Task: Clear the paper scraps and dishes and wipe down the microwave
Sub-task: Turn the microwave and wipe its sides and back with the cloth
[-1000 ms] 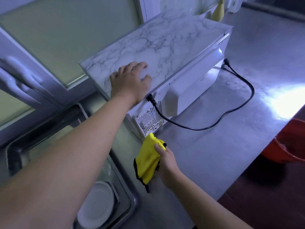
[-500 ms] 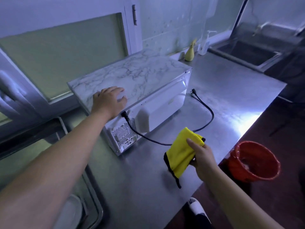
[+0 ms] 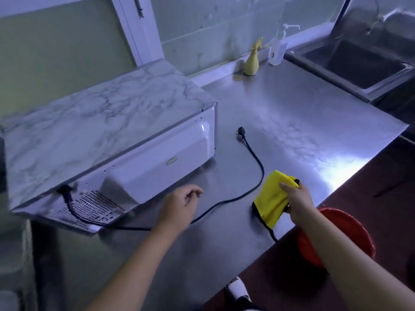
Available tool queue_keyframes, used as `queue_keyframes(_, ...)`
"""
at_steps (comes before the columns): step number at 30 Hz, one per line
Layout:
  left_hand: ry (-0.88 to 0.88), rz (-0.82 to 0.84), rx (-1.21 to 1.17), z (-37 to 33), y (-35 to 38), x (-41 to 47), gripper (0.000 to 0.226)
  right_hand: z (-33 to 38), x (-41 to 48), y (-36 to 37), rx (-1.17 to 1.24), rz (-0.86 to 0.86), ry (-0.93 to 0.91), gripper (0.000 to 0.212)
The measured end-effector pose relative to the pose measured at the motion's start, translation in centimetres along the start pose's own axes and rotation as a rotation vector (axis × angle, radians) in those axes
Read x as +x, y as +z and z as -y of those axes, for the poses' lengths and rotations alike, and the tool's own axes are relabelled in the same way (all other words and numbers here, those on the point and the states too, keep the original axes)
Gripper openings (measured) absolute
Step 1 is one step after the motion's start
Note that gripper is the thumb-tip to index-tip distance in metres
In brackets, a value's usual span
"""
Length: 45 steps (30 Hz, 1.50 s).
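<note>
Your microwave [image 3: 107, 135] sits at the counter's [image 3: 292, 122] back left, turned so its rear faces you. It is a boxy thing with a grey-veined marble-pattern top, a glossy white back panel and a perforated vent at the lower left. A black rubbery cord [image 3: 258, 167] leaves the back beside that vent, runs along the brushed steel and curves up to its plug [image 3: 240, 131], which lies loose on the counter just right of the microwave.

Your left hand [image 3: 177, 207] hovers over the cord close to the back panel, its fingers loosely curled with nothing in them (whether it brushes the cord, you cannot tell). Your right hand [image 3: 298, 203] grips a folded yellow cloth [image 3: 271, 198] with a dark edge, soft and nubby, near the counter's front edge.

Along the back edge stand a yellow spray bottle [image 3: 252, 63] and a pale pump bottle [image 3: 277, 50]. A steel sink [image 3: 359, 63] lies past the counter's right end. A round red bucket [image 3: 350, 232] sits on the floor beneath your right arm.
</note>
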<state>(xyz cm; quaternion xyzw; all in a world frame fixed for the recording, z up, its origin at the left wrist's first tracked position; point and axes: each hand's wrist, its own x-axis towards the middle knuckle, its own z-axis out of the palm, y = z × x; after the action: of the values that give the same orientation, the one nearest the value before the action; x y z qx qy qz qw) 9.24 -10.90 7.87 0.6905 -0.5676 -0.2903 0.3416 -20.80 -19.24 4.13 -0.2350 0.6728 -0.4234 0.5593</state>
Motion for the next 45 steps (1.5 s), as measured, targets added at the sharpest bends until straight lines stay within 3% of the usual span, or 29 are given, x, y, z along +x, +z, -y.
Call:
queue_keyframes(3, -0.141, 0.206, 0.209, 1.7, 6.0, 0.3, 0.025, 1.5, 5.8, -3.1, -0.051, -0.031, 0.059, 0.014)
queue_keyframes(8, -0.238, 0.37, 0.563, 3.1, 9.9, 1.5, 0.054, 3.2, 12.5, -6.6, -0.191, -0.091, 0.108, 0.02)
queue_keyframes(10, -0.28, 0.387, 0.657, 3.2, 10.7, 2.0, 0.052, 3.5, 13.9, -7.3, -0.36, -0.147, 0.081, 0.038)
queue_keyframes(13, -0.29, 0.318, 0.684, 3.0, 11.4, 2.9, 0.033, 4.1, 13.9, -7.2, -0.797, -0.261, -0.061, 0.069)
queue_keyframes(16, -0.287, 0.276, 0.645, 2.7, 11.7, 3.4, 0.024, 4.2, 12.5, -5.8, -1.036, -0.149, -0.359, 0.056)
queue_keyframes(18, -0.271, 0.248, 0.565, 2.5, 11.6, 3.2, 0.02, 3.7, 11.1, -4.5, -0.926, 0.063, -0.389, 0.041)
queue_keyframes(19, -0.261, 0.22, 0.496, 2.2, 11.4, 2.9, 0.018, 3.5, 10.2, -3.6, -0.838, 0.152, -0.32, 0.036)
queue_keyframes(23, -0.209, 0.083, 0.163, 0.7, 9.5, 1.3, 0.016, 4.2, 7.6, 0.8, -0.346, 0.379, 0.222, 0.033)
queue_keyframes(25, -0.209, 0.011, 0.035, -0.1, 8.1, 0.2, 0.016, 5.5, 6.6, 3.2, -0.118, 0.404, 0.414, 0.031)
queue_keyframes(27, -0.224, -0.046, -0.117, -0.9, 6.7, -0.9, 0.025, 6.9, 5.7, 5.5, 0.041, 0.381, 0.481, 0.036)
queue_keyframes(29, -0.252, -0.118, -0.271, -1.7, 5.5, -1.8, 0.038, 7.9, 4.2, 7.3, -0.021, 0.33, 0.461, 0.039)
queue_keyframes(32, -0.278, -0.227, -0.453, -3.3, 3.9, -2.8, 0.035, 7.1, 1.3, 8.6, -0.149, 0.224, 0.414, 0.039)
queue_keyframes(36, -0.246, -0.269, -0.587, -5.2, 2.1, -3.9, 0.027, 4.9, -0.9, 9.1, 0.206, 0.387, 0.684, 0.039)
queue_keyframes(40, -0.219, -0.262, -0.635, -5.8, 0.4, -5.3, 0.024, 7.1, -2.7, 11.0, 0.412, 0.414, 0.555, 0.025)
queue_keyframes(45, -0.139, -0.189, -0.543, -5.8, -3.4, -7.0, 0.018, 12.9, -7.7, 13.4, 0.438, 0.527, 0.248, 0.021)
